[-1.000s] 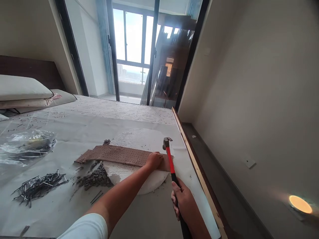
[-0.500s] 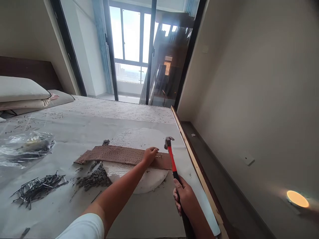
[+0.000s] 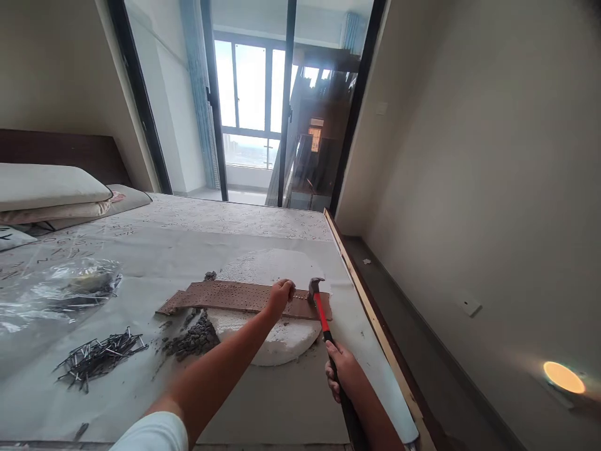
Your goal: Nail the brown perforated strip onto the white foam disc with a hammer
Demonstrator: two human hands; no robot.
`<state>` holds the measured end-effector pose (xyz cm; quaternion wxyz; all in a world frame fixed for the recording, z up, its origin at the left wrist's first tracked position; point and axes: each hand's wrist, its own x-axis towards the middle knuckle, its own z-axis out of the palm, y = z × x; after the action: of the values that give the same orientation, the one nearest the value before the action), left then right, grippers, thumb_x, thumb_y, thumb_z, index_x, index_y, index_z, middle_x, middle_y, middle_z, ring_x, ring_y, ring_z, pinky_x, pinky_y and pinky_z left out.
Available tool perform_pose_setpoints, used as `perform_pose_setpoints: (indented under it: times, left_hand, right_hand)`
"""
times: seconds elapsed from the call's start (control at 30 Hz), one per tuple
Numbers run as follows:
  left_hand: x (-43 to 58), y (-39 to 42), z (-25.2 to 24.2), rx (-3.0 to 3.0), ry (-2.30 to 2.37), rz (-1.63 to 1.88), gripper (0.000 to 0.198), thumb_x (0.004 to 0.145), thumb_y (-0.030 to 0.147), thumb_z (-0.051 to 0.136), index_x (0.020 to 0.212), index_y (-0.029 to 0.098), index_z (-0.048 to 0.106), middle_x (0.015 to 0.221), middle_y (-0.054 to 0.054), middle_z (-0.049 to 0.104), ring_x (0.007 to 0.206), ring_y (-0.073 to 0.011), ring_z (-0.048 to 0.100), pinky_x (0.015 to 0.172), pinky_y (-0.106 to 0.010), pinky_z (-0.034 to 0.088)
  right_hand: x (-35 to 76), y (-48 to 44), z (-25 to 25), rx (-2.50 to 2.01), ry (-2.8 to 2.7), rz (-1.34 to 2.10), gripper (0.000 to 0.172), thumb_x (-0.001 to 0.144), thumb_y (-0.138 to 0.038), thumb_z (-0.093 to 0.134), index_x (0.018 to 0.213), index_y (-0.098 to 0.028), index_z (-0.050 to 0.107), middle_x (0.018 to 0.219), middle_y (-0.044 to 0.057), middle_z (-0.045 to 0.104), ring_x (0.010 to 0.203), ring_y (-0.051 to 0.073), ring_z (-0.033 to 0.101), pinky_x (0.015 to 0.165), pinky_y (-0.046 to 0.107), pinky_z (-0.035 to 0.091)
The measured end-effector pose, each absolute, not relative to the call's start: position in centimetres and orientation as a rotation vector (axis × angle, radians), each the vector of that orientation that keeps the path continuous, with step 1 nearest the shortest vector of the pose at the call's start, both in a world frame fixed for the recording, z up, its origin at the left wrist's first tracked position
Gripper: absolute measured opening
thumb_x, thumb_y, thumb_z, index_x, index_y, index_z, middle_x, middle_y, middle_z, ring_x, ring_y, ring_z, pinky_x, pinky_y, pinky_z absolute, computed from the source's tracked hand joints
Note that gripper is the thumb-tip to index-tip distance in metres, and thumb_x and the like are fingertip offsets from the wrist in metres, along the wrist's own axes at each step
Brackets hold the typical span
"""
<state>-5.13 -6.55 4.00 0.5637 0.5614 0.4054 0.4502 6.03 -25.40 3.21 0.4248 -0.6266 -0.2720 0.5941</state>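
My right hand (image 3: 346, 371) is wrapped round the black grip of a claw hammer (image 3: 320, 307) with a red shaft. The hammer's steel head is over the right part of a brown board (image 3: 225, 296); I cannot tell whether it touches. My left hand (image 3: 280, 297) is closed at the board, just left of the hammer head, its fingertips pinched together. Anything between those fingers is too small to make out. Rows of small holes or marks cover the board, and a short row of light specks shows beside my left fingers. Beneath the board lies a round white slab (image 3: 277, 347).
A pile of nails (image 3: 101, 357) lies at the left, with grey crumbly lumps (image 3: 197, 338) nearer the board. Behind the nails sits a clear plastic bag (image 3: 61, 288). A wooden edge strip (image 3: 366, 307) borders the right side. Pillows (image 3: 51, 188) are stacked at the far left.
The hammer head has come down and slightly left, closer to the board. My left hand stays closed at nearly the same place on the board. The whole view has shifted a little.
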Motion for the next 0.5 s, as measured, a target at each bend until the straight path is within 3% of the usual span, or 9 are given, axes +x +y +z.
perform_pose_setpoints:
  times: [0.13, 0.23, 0.4, 0.5]
  left_hand:
    - [-9.7, -13.5, 3.1, 1.381, 0.9, 1.002, 0.018, 0.065, 0.031, 0.043, 0.052, 0.018, 0.046, 0.047, 0.004, 0.043, 0.042, -0.007, 0.037, 0.045, -0.022, 0.029]
    - [-13.2, -18.5, 1.6, 1.586, 0.973, 0.69, 0.022, 0.066, 0.03, 0.045, 0.048, 0.017, 0.048, 0.048, 0.002, 0.047, 0.047, -0.0085, 0.042, 0.049, -0.022, 0.033]
    - [-19.0, -20.6, 0.8, 1.887, 1.064, -0.107, 0.025, 0.066, 0.039, 0.058, 0.052, 0.018, 0.058, 0.051, 0.001, 0.056, 0.051, -0.0117, 0.051, 0.049, -0.022, 0.035]
    - [-22.7, -18.8, 0.2, 2.007, 1.406, -0.186, 0.02, 0.063, 0.031, 0.063, 0.05, 0.018, 0.057, 0.053, -0.001, 0.059, 0.059, -0.0155, 0.057, 0.057, -0.023, 0.041]
  right_hand:
    - [6.1, -25.9, 2.0, -1.541, -0.634, 1.508, 0.036, 0.083, -0.05, 0.036, 0.104, -0.021, 0.041, 0.043, -0.011, 0.038, 0.025, 0.008, 0.034, 0.027, 0.018, 0.028]
    - [6.2, -26.5, 0.9, -1.544, -0.644, 1.534, 0.039, 0.081, -0.049, 0.038, 0.108, -0.021, 0.04, 0.043, -0.011, 0.037, 0.025, 0.008, 0.035, 0.027, 0.019, 0.028]
    - [6.4, -27.5, -0.8, -1.496, -0.737, 1.492, 0.054, 0.069, -0.039, 0.05, 0.117, -0.017, 0.039, 0.042, -0.012, 0.034, 0.026, 0.008, 0.031, 0.027, 0.019, 0.024]
    - [6.8, -27.9, -1.7, -1.495, -0.792, 1.484, 0.067, 0.061, -0.032, 0.052, 0.123, -0.015, 0.035, 0.042, -0.013, 0.033, 0.027, 0.008, 0.029, 0.028, 0.019, 0.023]
